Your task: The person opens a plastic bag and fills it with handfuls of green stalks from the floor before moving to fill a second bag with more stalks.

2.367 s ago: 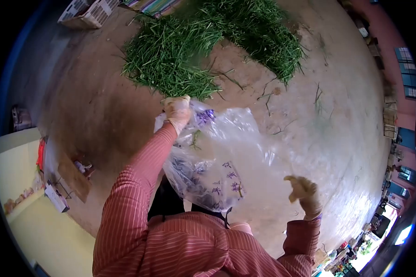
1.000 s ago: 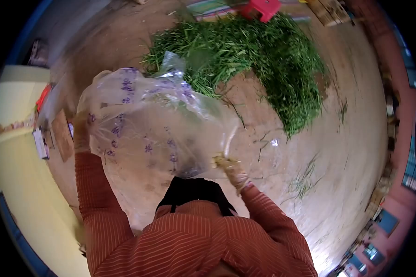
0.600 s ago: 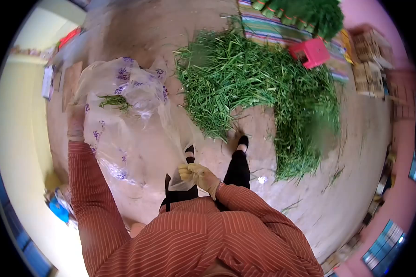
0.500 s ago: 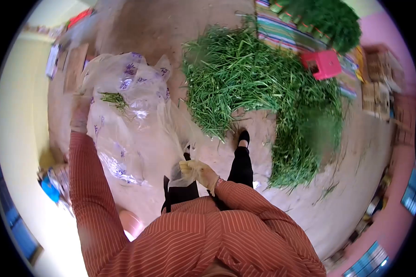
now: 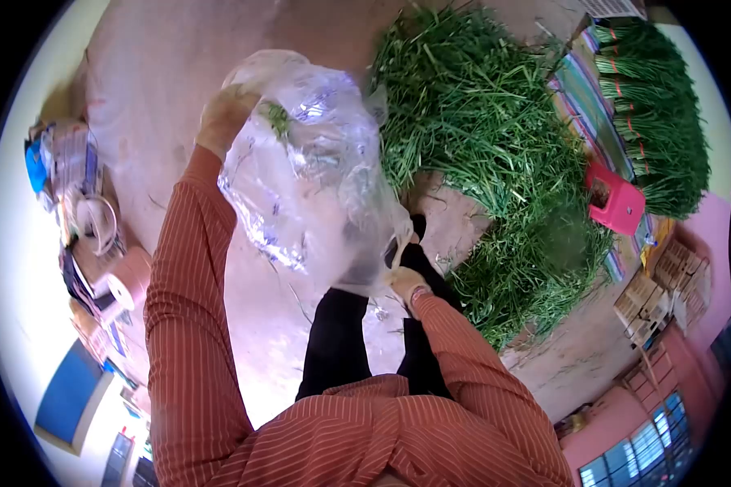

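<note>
A large clear plastic bag [image 5: 300,187] with purple printing hangs in front of my legs, crumpled and shiny. My left hand [image 5: 229,114], in a pale glove, is closed on its upper left edge. Lower down, near my knee, my gloved right hand [image 5: 404,281] pinches a twisted corner of the same plastic. A small clump of green stems [image 5: 277,120] shows against the bag beside my left hand. Just right of the plastic lies a wide pile of long green stalks [image 5: 471,122], spread over the floor.
A pink plastic stool [image 5: 617,199] stands at the pile's right edge. Behind it, tied green bundles [image 5: 658,114] lie in a row along a striped mat [image 5: 594,97]. Wooden crates [image 5: 654,300] stand by the right wall. Along the left wall sit a pinkish roll [image 5: 130,280] and assorted items.
The plastic has been lifted off the floor and gathered in front of me. My left hand moved inward to the right; my right hand moved right, still gripping its corner. The view has turned.
</note>
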The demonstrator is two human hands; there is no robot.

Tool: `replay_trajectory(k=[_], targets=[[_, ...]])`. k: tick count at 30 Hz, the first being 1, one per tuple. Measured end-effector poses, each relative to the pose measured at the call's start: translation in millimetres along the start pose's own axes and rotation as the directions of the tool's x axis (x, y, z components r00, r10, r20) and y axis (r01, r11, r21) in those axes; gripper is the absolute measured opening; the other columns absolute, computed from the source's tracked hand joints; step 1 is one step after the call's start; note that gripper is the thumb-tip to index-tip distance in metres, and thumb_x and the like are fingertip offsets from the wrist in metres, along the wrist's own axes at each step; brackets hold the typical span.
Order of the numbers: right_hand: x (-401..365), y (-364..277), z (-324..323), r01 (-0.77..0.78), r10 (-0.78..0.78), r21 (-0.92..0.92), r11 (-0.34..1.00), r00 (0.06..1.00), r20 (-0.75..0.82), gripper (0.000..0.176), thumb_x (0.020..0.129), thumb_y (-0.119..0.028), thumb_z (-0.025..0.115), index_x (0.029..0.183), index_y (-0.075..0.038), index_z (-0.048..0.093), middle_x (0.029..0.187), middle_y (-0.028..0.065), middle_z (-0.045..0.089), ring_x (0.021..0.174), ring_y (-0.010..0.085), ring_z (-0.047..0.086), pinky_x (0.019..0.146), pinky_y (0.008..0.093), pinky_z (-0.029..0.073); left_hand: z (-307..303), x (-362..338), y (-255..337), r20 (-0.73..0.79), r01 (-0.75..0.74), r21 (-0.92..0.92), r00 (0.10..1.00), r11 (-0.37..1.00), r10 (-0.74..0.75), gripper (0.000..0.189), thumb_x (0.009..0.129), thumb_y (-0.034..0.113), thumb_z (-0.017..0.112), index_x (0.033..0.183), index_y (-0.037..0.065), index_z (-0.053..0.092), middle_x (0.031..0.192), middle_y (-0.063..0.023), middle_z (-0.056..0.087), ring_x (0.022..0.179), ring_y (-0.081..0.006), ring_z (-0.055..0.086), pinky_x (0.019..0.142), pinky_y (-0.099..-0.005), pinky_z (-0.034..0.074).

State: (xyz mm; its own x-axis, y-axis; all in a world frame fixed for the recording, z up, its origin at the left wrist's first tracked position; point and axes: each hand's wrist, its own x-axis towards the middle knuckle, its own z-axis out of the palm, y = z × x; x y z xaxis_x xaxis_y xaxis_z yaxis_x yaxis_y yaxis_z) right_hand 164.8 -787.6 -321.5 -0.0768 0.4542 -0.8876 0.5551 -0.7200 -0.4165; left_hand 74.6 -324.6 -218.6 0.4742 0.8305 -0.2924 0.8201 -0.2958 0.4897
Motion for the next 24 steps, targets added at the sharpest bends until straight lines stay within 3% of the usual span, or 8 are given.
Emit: replay_trajectory(k=[3,7,10,16,18,20,22,24], targets=[[-16,-4,-51,-0.149,0.177,-0.403,0.903,0.984,0.032,0.045,0.083,-0.046,0.043,0.098,-0.010,0.067,0.101,0.0177,0.063,0.095,0.0308,0.061,0.081,0.0433,0.046,29,-11,-14,0.006,-0.035,0.102,0.999,0.994,0.035,0.035,0.081,0.035,0.056,0.097,0.005,0.064,0.087,-0.0213,0.063,0.078,-0.0362,0.061,0.070,-0.0393,0.048],[23,-5,-89,0.126,-0.376,-0.434,0.892,0.740,-0.557,0.033,0.082,-0.035,0.051,0.064,-0.009,0.060,0.069,0.0121,0.060,0.059,0.0303,0.058,0.058,0.0436,0.045,58,-19,-25,-0.068,-0.182,-0.057,0.982,0.982,0.178,0.030,0.079,0.029,0.060,0.097,0.005,0.064,0.084,-0.0207,0.063,0.078,-0.0346,0.062,0.069,-0.0373,0.048],[64,-21,-127,0.251,-0.509,-0.474,0.844,0.652,-0.562,0.027,0.081,-0.027,0.053,0.062,-0.008,0.055,0.065,0.0119,0.057,0.062,0.0330,0.056,0.060,0.0442,0.044,83,-20,-53,-0.124,-0.283,0.050,0.950,0.958,0.287,0.029,0.079,0.028,0.061,0.098,0.006,0.064,0.083,-0.0200,0.064,0.076,-0.0318,0.063,0.069,-0.0357,0.049],[150,15,-145,0.356,-0.248,0.042,0.934,0.725,-0.643,0.079,0.074,-0.046,0.065,0.126,0.007,0.039,0.125,0.0279,0.044,0.119,0.0361,0.042,0.099,0.0381,0.035,98,-45,-35,-0.038,0.087,-0.262,0.994,0.961,-0.100,0.051,0.075,0.028,0.070,0.119,0.009,0.055,0.089,-0.0171,0.066,0.076,-0.0296,0.063,0.069,-0.0364,0.050],[176,1,-139,0.513,-0.349,0.172,0.841,0.758,-0.551,0.119,0.065,-0.053,0.072,0.137,0.012,0.004,0.143,0.0290,0.015,0.134,0.0343,0.018,0.110,0.0329,0.018,119,-53,-18,-0.132,0.002,-0.340,0.990,0.940,-0.049,0.055,0.076,0.019,0.068,0.125,0.006,0.049,0.088,-0.0111,0.064,0.076,-0.0215,0.060,0.068,-0.0307,0.048],[210,-14,-129,0.490,-0.314,0.168,0.855,0.748,-0.584,0.115,0.066,-0.044,0.074,0.138,0.010,0.002,0.141,0.0281,0.019,0.129,0.0319,0.027,0.107,0.0320,0.023,134,-57,-5,-0.233,-0.110,-0.401,0.972,0.909,0.015,0.059,0.077,0.010,0.067,0.131,0.004,0.043,0.088,-0.0051,0.062,0.077,-0.0134,0.056,0.067,-0.0249,0.047],[229,-17,-130,0.472,-0.292,0.159,0.867,0.740,-0.607,0.112,0.068,-0.036,0.076,0.138,0.008,0.001,0.139,0.0273,0.023,0.125,0.0295,0.035,0.105,0.0311,0.027,140,-65,-1,-0.450,0.029,0.319,0.884,0.947,0.124,0.085,0.067,0.030,0.077,0.137,0.008,0.033,0.110,-0.0242,0.057,0.095,-0.0331,0.059,0.080,-0.0402,0.047],[240,-22,-145,0.590,-0.362,0.267,0.762,0.730,-0.579,0.111,0.068,-0.035,0.076,0.138,0.008,0.003,0.136,0.0286,0.028,0.124,0.0306,0.036,0.104,0.0296,0.028,151,-94,-4,-0.602,0.012,0.339,0.771,0.941,0.208,0.097,0.065,0.032,0.079,0.139,0.006,0.023,0.120,-0.0277,0.046,0.106,-0.0358,0.050,0.088,-0.0424,0.042]])
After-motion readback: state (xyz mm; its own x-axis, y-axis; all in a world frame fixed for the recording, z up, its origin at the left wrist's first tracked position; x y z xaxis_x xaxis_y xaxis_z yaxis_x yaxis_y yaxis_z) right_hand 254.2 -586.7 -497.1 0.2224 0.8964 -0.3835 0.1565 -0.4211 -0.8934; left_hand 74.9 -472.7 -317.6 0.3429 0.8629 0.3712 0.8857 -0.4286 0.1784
